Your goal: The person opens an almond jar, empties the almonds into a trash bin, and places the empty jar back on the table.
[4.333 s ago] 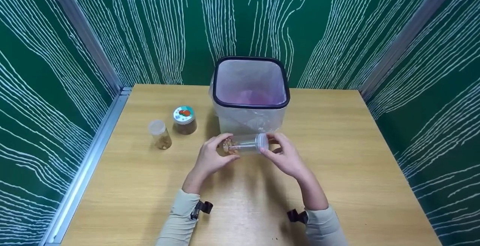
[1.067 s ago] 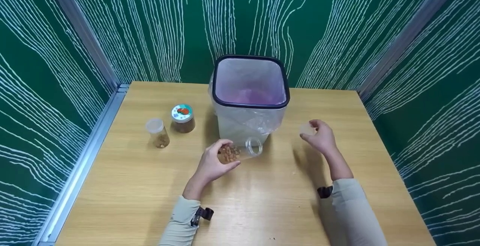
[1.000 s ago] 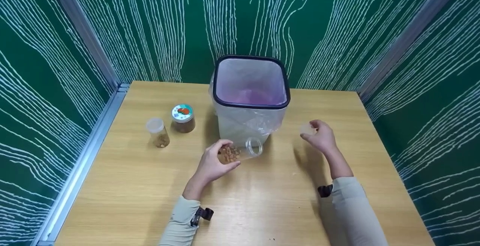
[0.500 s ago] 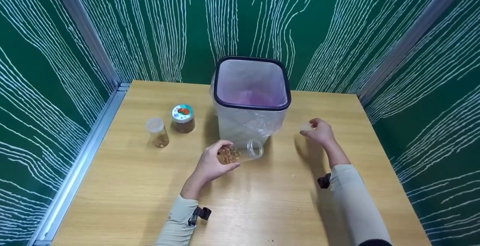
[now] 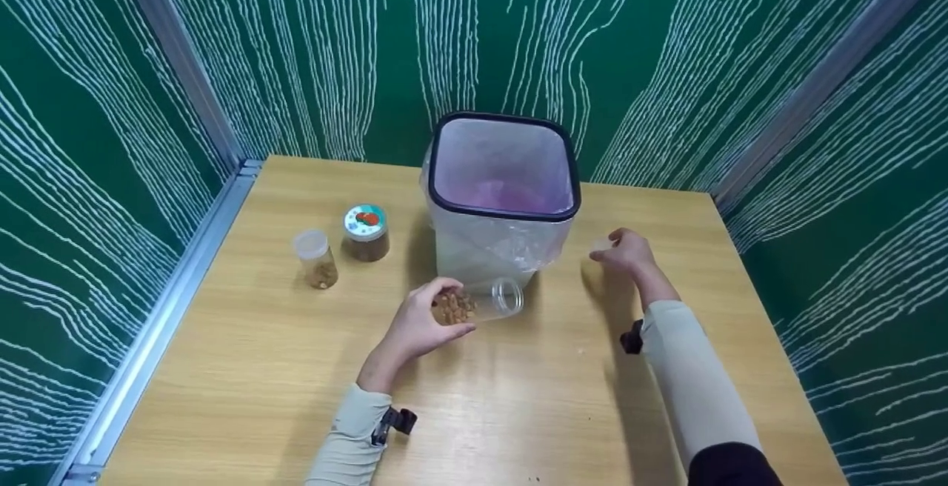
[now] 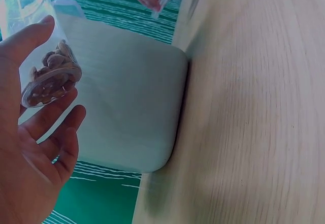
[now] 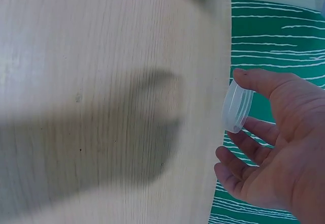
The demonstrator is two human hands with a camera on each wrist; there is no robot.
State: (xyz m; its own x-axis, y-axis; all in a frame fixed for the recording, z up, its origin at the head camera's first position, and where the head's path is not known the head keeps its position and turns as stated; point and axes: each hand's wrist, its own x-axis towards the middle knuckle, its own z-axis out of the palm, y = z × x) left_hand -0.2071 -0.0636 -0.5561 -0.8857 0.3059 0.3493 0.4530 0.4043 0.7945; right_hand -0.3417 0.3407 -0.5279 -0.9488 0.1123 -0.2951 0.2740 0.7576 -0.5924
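My left hand (image 5: 418, 321) grips a clear plastic jar (image 5: 485, 301) by its base end, in front of the bin. The jar is uncapped and lies tilted sideways, its mouth to the right. Brown nuts (image 6: 57, 64), perhaps peanuts, are gathered at its bottom. Off to the right of the bin, my right hand (image 5: 628, 253) pinches a translucent screw lid (image 7: 237, 107) by its rim between thumb and fingers, raised above the table. The bin (image 5: 481, 249) has a black rim and a clear liner bag folded over it; its inside looks pinkish.
Left of the bin stand two closed containers on the wooden table (image 5: 244, 367). One is a tall clear jar (image 5: 316, 260) with some contents, the other a squat jar (image 5: 366, 232) with a picture lid. Green walls with white lines (image 5: 318, 56) enclose the table.
The lid was on the jar earlier; my right hand has taken it off and carried it right. In the last second the right hand shifted slightly away from me, while the left stayed nearly still.
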